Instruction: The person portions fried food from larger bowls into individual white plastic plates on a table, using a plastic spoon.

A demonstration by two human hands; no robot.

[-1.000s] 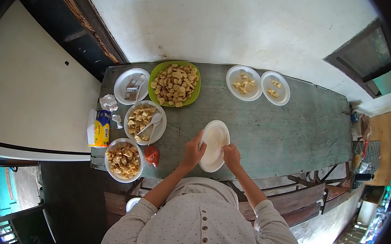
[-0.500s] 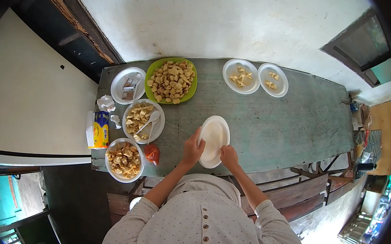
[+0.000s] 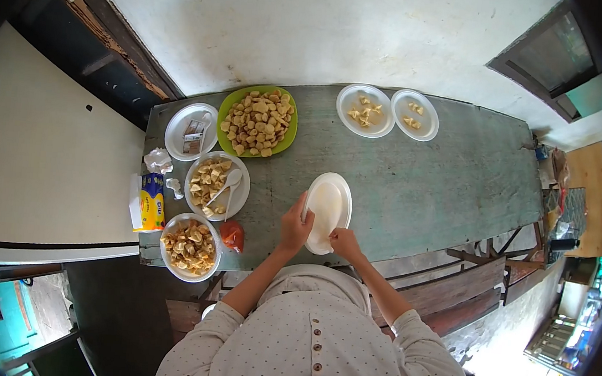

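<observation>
Right then, the person held an empty white plate [image 3: 328, 210] with both hands near the front edge of the long green counter [image 3: 444, 193]. The left hand [image 3: 294, 228] had its fingers closed on the plate's left rim. The right hand [image 3: 343, 241] pinched the rim at the bottom, close to the person's body. So both grips were narrow and holding the plate.

The plate looked thin and light, like a throwaway one. It would likely bend if squeezed hard, and it could slip or flip if held by one side only. The rim seemed the best place to hold it, one hand on each side.

To the left stood a white bowl of pale pieces [image 3: 216, 183] with a white spoon [image 3: 227, 186] lying in it. Nearer the person sat another bowl of brown fried bits [image 3: 191, 245], with a small red bag [image 3: 232, 236] just beside it. A green plate of fried snacks [image 3: 257, 121] sat farther back. Next to it was a white plate with small packets [image 3: 190, 130]. A yellow and blue box [image 3: 150, 202] stood at the left edge of the counter. Two small white plates with a few pieces [image 3: 386, 112] sat at the far side, well apart from the hands.
</observation>
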